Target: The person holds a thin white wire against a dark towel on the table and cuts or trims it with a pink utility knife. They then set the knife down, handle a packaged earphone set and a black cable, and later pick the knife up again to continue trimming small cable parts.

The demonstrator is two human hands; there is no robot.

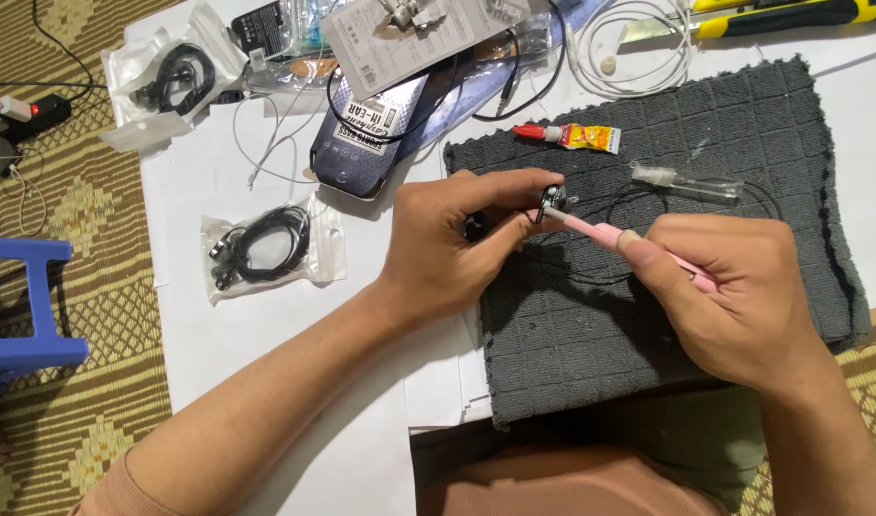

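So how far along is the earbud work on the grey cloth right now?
Midway, it seems. Done: the glue tube and a clear vial are laid out on the grey cloth. In hand: the left hand pinches a small black earbud while the right hand presses a pink tool to it. Left: two bagged earphone sets lie unopened on the white paper.

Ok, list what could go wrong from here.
The left hand pinches a tiny earbud by its fingers alone; a push from the pink tool in the right hand might slip onto a fingertip or scratch the earbud. The thin black wire loops loose over the grey cloth, so a hand could snag it.
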